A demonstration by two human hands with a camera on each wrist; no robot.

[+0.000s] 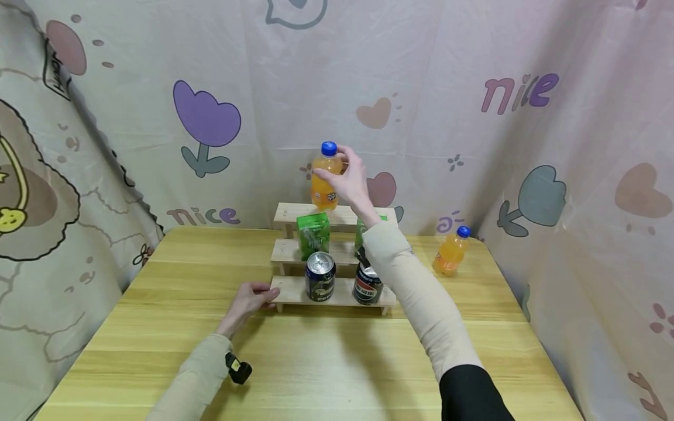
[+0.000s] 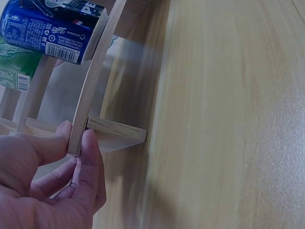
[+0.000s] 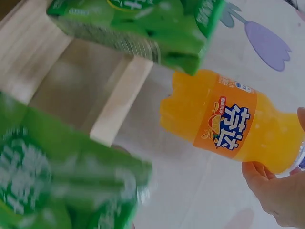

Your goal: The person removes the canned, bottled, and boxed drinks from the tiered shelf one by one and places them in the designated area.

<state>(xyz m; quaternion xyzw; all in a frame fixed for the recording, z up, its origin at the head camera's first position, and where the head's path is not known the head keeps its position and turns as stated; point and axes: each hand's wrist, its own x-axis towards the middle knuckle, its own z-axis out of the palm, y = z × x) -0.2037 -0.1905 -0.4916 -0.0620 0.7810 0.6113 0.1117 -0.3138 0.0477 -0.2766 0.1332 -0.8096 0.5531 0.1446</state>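
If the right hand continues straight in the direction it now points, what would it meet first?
Beyond the orange bottle it holds, the right hand would probably meet the printed curtain; the depth between them is unclear.

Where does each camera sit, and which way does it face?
Head: on the head, facing forward and down at the wooden shelf; left hand, right hand and both sleeves show.
Left wrist: worn there, facing the shelf end; the left hand shows, pinching it.
Right wrist: worn there, facing past green cartons to the orange bottle; right hand partly shows.
Shared: head and right wrist both show that bottle.
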